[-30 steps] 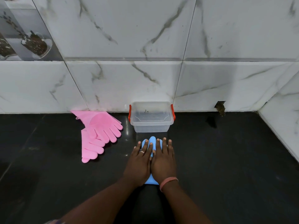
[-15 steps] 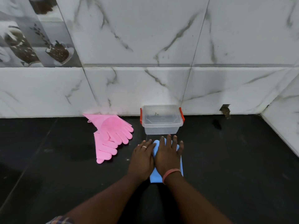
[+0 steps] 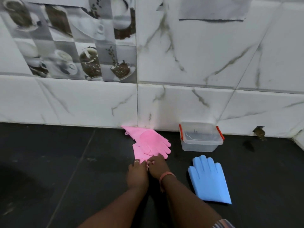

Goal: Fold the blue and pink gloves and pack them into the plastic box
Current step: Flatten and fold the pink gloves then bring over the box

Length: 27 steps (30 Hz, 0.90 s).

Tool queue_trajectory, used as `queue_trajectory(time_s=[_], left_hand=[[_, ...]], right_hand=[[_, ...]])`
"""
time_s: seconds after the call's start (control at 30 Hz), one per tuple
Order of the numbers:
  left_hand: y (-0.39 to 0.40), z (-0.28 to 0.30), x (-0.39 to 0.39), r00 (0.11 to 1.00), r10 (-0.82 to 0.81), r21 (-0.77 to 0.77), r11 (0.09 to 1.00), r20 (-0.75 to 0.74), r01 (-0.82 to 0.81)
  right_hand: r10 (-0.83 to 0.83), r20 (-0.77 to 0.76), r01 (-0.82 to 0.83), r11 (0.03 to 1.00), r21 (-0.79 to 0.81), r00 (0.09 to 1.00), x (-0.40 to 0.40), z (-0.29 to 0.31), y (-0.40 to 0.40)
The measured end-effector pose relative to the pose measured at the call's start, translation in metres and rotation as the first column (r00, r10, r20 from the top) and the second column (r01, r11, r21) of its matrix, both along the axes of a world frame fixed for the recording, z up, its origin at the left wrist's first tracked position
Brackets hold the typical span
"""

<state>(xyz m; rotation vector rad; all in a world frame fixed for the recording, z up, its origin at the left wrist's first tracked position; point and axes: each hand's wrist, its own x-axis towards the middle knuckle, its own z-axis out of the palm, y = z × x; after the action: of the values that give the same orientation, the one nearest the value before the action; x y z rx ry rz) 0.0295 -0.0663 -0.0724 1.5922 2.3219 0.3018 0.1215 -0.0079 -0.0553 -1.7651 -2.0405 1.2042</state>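
Left hand: the left hand (image 3: 137,174) lies knuckles up on the black floor (image 3: 65,162), fingers curled down onto the near edge of the lower pink rubber glove (image 3: 139,153); whether the fingers pinch it or only press on it cannot be told. A ring shows on one finger.
Right hand: the right hand (image 3: 158,167), with a pink band (image 3: 166,175) at the wrist, sits touching the left one, its fingertips bent onto the same pink edge; a firm hold is not clear here either.
Pink gloves: two pink rubber gloves, overlapping just beyond the fingertips. The upper pink glove (image 3: 152,142) rests on the lower one, fingers fanned to the right, its cuff reaching the foot of the white marble-tile wall (image 3: 197,63).
Blue glove: a light blue rubber glove (image 3: 209,180) lies flat to the right of both hands, apart from them, fingers pointing at the wall.
Box: a clear plastic box with red side clips (image 3: 200,139) stands open beyond the blue glove, against the wall, well right of the hands.
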Motion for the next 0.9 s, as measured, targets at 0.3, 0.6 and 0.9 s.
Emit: queue_trajectory(time_s=[0.3, 0.6, 0.9], left_hand=[[0.026, 0.018, -0.055, 1.0, 0.027, -0.108, 0.994, -0.001, -0.027], [0.031, 0.06, -0.049, -0.153, 0.643, -0.508, 0.413, 0.751, -0.756], [0.004, 0.07, 0.008, -0.776, 0.202, -0.553, 0.804, 0.597, -0.217]], right_hand=[[-0.241, -0.122, 0.24, 0.97, -0.029, 0.963, 0.007, 0.02, 0.014], [-0.465, -0.786, 0.455, 0.849, -0.268, 0.406, 0.004, 0.083, 0.007], [-0.205, -0.929, -0.233, 0.93, -0.283, 0.307, 0.111, 0.111, -0.036]])
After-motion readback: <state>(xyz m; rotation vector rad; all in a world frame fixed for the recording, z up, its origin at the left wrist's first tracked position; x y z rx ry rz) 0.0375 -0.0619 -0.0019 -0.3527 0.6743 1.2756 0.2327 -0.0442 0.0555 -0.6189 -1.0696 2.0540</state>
